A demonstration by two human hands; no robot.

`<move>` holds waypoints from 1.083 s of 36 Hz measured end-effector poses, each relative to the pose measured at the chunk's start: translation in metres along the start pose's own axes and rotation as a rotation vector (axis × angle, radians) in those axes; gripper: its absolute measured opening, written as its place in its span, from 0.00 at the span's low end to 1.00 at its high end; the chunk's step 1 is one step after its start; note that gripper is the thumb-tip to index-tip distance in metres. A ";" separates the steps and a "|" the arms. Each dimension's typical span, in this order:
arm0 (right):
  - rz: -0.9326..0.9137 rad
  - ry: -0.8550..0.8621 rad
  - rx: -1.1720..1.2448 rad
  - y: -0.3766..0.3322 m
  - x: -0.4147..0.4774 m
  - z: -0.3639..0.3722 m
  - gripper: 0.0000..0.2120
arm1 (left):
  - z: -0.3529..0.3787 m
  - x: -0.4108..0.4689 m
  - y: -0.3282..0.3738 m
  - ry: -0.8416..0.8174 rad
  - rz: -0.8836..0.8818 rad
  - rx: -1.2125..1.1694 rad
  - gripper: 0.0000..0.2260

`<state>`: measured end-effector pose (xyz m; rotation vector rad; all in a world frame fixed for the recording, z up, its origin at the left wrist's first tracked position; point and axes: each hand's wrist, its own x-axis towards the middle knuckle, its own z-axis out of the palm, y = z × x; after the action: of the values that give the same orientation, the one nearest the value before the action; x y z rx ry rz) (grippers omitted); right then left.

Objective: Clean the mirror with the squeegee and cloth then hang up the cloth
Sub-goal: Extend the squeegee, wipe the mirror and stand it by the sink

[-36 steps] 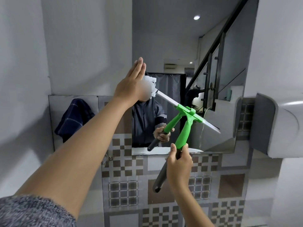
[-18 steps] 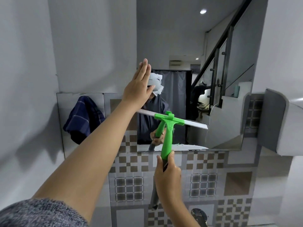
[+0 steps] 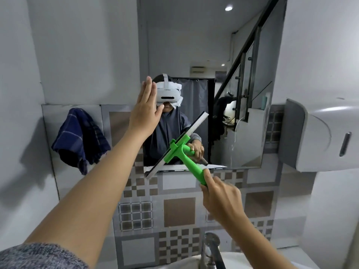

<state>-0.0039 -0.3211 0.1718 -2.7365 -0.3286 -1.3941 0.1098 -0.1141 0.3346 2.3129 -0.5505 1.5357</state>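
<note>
1. Seemingly mid-wipe, head view: right hand (image 3: 221, 200) grips the green plastic squeegee (image 3: 180, 150), blade slanting lower-left to upper-right across the wall mirror (image 3: 239, 74).
2. Left hand (image 3: 144, 115) is spread flat against the glass; the dark-blue checked cloth (image 3: 79, 136) hangs left, nearer that hand.

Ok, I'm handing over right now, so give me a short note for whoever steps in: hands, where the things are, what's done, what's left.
Left hand: open and flat, palm against the mirror at its left edge, holding nothing.
Right hand: closed on the lower end of the green squeegee handle.
Squeegee: blade tilted, on the lower part of the mirror, its low end over the mirror's bottom edge.
Cloth: dark blue, hanging on the wall left of the mirror, not in use.
Done: squeegee work is under way; how much glass is covered cannot be told.
Left: finish the squeegee passes, wipe with the cloth, hang the cloth back up.
</note>
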 end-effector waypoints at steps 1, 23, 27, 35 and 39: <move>-0.022 0.012 -0.031 0.009 0.002 -0.003 0.25 | 0.002 -0.001 0.002 0.012 -0.007 -0.010 0.29; 0.204 0.030 -0.031 0.097 -0.025 -0.008 0.22 | 0.020 -0.012 0.007 0.062 -0.057 -0.006 0.29; 0.268 0.025 0.049 0.091 -0.032 -0.003 0.22 | 0.019 -0.012 0.008 0.062 -0.068 -0.012 0.29; 0.539 -0.008 0.223 0.073 -0.043 0.007 0.23 | 0.015 -0.011 0.009 0.029 -0.071 -0.025 0.30; 0.649 -0.018 0.306 0.066 -0.048 0.012 0.20 | 0.015 -0.011 0.011 0.033 -0.075 -0.035 0.31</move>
<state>-0.0081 -0.3919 0.1294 -2.2914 0.3020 -1.0362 0.1129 -0.1289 0.3189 2.2518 -0.4727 1.5142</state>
